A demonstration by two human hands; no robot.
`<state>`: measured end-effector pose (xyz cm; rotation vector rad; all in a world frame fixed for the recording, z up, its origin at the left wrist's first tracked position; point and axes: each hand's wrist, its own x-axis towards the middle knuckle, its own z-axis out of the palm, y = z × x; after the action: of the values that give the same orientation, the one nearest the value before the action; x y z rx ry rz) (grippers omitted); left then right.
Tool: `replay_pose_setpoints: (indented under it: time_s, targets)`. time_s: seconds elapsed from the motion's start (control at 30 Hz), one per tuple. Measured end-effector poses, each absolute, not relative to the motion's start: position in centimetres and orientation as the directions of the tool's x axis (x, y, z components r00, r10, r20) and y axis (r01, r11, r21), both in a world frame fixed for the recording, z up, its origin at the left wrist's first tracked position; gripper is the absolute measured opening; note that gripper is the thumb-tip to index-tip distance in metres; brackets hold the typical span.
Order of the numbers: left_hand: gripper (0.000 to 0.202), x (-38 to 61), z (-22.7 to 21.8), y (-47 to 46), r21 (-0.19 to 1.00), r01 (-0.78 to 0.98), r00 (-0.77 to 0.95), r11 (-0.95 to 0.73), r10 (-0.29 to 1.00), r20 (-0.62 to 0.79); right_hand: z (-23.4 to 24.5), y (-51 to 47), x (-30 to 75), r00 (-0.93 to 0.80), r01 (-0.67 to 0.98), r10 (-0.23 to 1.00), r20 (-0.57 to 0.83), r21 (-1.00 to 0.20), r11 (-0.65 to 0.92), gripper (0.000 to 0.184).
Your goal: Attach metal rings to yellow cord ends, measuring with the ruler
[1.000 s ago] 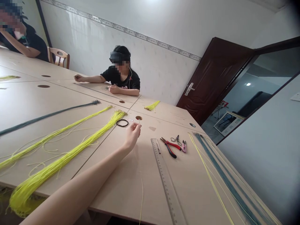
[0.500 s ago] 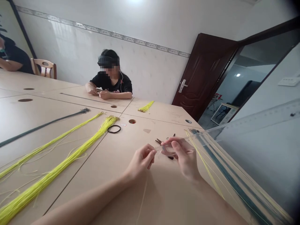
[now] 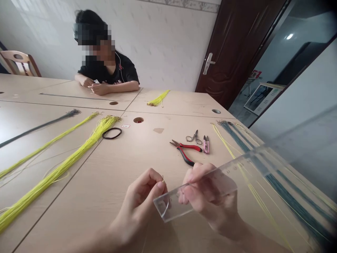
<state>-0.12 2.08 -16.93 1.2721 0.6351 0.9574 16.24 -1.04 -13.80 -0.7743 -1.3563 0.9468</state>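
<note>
Gold-tipped thin cord point(image 3: 162, 179) is standing just above the near middle of the bench point(image 3: 147, 147), pinched in the left hand point(image 3: 139, 207). The left hand's grip is pressed together, with thumb and forefinger closing on the cord just below its tip; this short hold appears to be giving good control, since little free length is left to waver. The right hand point(image 3: 207, 200) is closed around a clear plastic ruler point(image 3: 250, 167), its fingers showing through the plastic, with the ruler's near end lying just beside the left hand and angling up toward the far right. Working with both hands close together appears to be steadying the pair. Beyond them, red-and-black pliers point(image 3: 188, 148), small scissors point(image 3: 194, 138) and pink-handled thread snips point(image 3: 206, 144) are lying side by side on the bench. To the right, teal cords point(image 3: 289, 189) and yellow strands point(image 3: 252, 186) are stretching toward the near edge. To the left, a yellow cord bundle point(image 3: 60, 175) is lying beside a black elastic band point(image 3: 112, 133), with a thinner yellow bundle point(image 3: 47, 146) and a dark cord bundle point(image 3: 39, 126) further left. At the far side, a co-worker point(image 3: 105, 70) is working with both hands at the bench.
</note>
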Motion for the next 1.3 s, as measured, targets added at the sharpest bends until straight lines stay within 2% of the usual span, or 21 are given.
replay_pose_setpoints:
  time_s: [0.2,0.4,0.67,0.77,1.07,1.2,1.3]
  targets:
    - [0.017,-1.0,-17.0,2.3,0.955,-0.296,0.521,0.001,0.838,0.161,-13.7,-1.3,15.9,-0.149,-0.170,0.875,0.461,-0.883,0.437,0.031]
    - [0.015,-1.3,-16.6,2.1,0.923,-0.383,0.583,0.037,0.785,0.211,-13.2,-1.8,15.8,-0.222,-0.184,0.908,0.355,-0.930,0.318,0.020]
    - [0.012,-1.2,-16.4,1.6,0.910,-0.402,0.593,-0.103,0.728,0.345,-12.7,-1.2,17.3,-0.365,-0.248,0.905,0.217,-0.960,0.130,0.013]
    - [0.012,-1.3,-16.5,1.6,0.916,-0.354,0.601,-0.189,0.705,0.377,-12.7,-1.2,17.4,-0.381,-0.257,0.897,0.224,-0.958,0.130,0.014]
    - [0.012,-1.4,-16.6,2.0,0.911,-0.328,0.607,-0.248,0.684,0.405,-13.0,-1.2,16.9,-0.391,-0.239,0.896,0.211,-0.963,0.123,0.014]
    - [0.011,-1.4,-16.7,2.0,0.893,-0.375,0.598,-0.250,0.671,0.439,-12.9,-1.4,16.2,-0.302,-0.324,0.921,0.247,-0.935,0.144,0.011]
    - [0.011,-1.3,-16.7,2.0,0.890,-0.370,0.592,-0.265,0.671,0.446,-12.8,-1.2,16.3,-0.355,-0.292,0.907,0.226,-0.949,0.122,0.011]
